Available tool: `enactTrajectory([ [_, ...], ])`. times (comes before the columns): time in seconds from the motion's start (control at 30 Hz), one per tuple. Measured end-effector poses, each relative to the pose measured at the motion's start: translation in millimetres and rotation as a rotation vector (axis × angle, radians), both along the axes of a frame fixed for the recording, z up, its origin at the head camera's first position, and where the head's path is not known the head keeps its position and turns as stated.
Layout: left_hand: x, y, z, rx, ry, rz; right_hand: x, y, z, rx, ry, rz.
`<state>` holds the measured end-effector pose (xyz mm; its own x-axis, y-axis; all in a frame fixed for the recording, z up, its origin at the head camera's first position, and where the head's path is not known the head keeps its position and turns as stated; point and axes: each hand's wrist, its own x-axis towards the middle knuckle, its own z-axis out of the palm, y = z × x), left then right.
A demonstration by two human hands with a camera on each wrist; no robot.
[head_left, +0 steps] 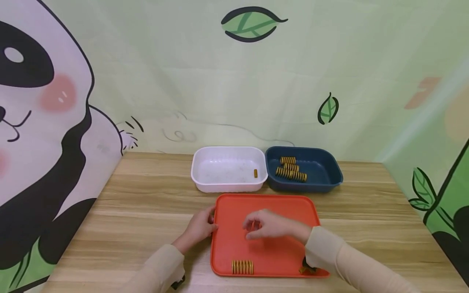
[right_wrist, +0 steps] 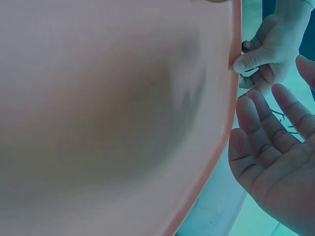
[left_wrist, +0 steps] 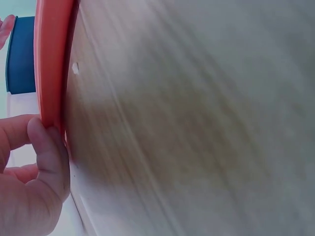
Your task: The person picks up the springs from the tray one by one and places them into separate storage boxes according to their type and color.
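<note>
My left hand (head_left: pixel 199 226) pinches the left edge of a red tray (head_left: pixel 234 207), thumb and fingers at its rim. In the left wrist view the thumb (left_wrist: pixel 47 142) presses that rim. Over the middle of the tray hovers my right hand (head_left: pixel 269 224), holding nothing, its fingers loosely bent. The right wrist view shows its palm and spread fingers (right_wrist: pixel 266 128). A brass-coloured coil spring (head_left: pixel 242 267) lies near the tray's front left. At the front right corner, another small brass-coloured piece (head_left: pixel 303 270) is partly hidden by the right sleeve.
Behind the tray, a white bin (head_left: pixel 230 189) holds one small brown piece (head_left: pixel 255 173). A dark blue bin (head_left: pixel 304 188) beside it holds several coil springs (head_left: pixel 291 173). All stand on a wood-grain table (head_left: pixel 146 195) before a printed backdrop.
</note>
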<state>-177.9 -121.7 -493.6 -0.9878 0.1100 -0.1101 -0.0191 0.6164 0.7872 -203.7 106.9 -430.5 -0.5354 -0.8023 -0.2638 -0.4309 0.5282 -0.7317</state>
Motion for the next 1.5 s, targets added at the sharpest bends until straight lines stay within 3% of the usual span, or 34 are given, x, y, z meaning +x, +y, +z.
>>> enactTrajectory([
  [0.3, -0.8, -0.4, -2.1, -0.043, 0.045, -0.009, 8.0, 1.2, -5.2, -0.016, 0.004, 0.024],
  [0.7, 1.1, 0.4, 0.1, -0.082, 0.094, -0.022, 20.1, 2.1, -14.4, -0.051, -0.067, 0.033],
  [1.3, -0.6, -0.2, -2.8, -0.108, 0.115, -0.022, 33.5, 3.4, -26.3, -0.047, -0.115, 0.092],
  [1.5, -1.0, -1.0, -3.8, -0.102, 0.165, -0.033, 37.7, 3.4, -30.4, -0.062, -0.152, 0.082],
])
